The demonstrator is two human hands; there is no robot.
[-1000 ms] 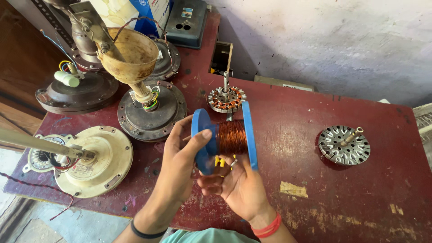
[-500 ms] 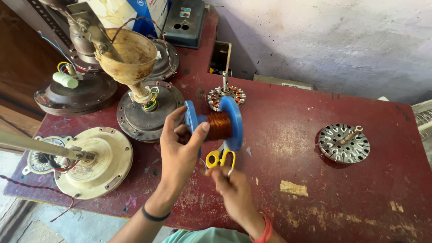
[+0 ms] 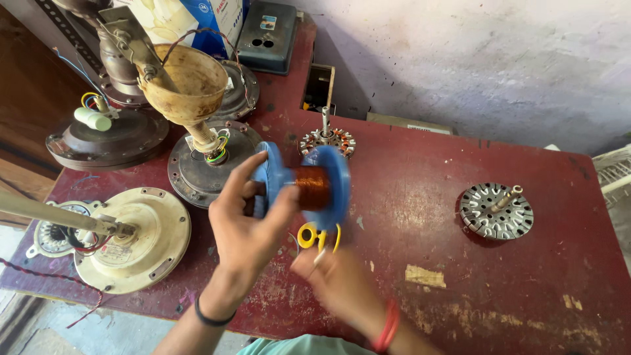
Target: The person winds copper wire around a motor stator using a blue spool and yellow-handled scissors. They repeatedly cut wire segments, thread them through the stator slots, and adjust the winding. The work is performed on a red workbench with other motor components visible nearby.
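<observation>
Holding a blue spool [image 3: 303,184] of copper wire up over the middle of the red desk [image 3: 420,217], left hand [image 3: 246,227] wraps its left flange: thumb on the winding side, fingers curled over the outer face. Spool axis runs roughly left-right, copper winding showing between the two blue flanges.

Right hand [image 3: 338,279] sits just below and nearer, motion-blurred. It is closed on a pair of yellow-handled scissors [image 3: 317,236], whose finger loops stick up right under the spool. Blades not visible. Cannot tell whether scissors touch the spool.

Black band on the left wrist, red band on the right.

Around it on the desk:
- small stator [image 3: 327,139] with an upright shaft, just beyond the spool on the far side
- round slotted rotor plate [image 3: 496,210] with a short shaft, well apart to the right
- cream fan motor housing [image 3: 135,236] on a rod, near left, with a smaller wired part [image 3: 56,236] beside it at the desk edge
- dark grey fan motor [image 3: 197,164] with coloured wires, left of the spool, under a tan cup-shaped canopy [image 3: 185,82]
- brown fan motor [image 3: 105,135] with a white capacitor [image 3: 93,119], far left
- dark box [image 3: 269,36] with two holes, far edge

Bare patch of scraped paint [image 3: 424,276] to the right of the right hand.
</observation>
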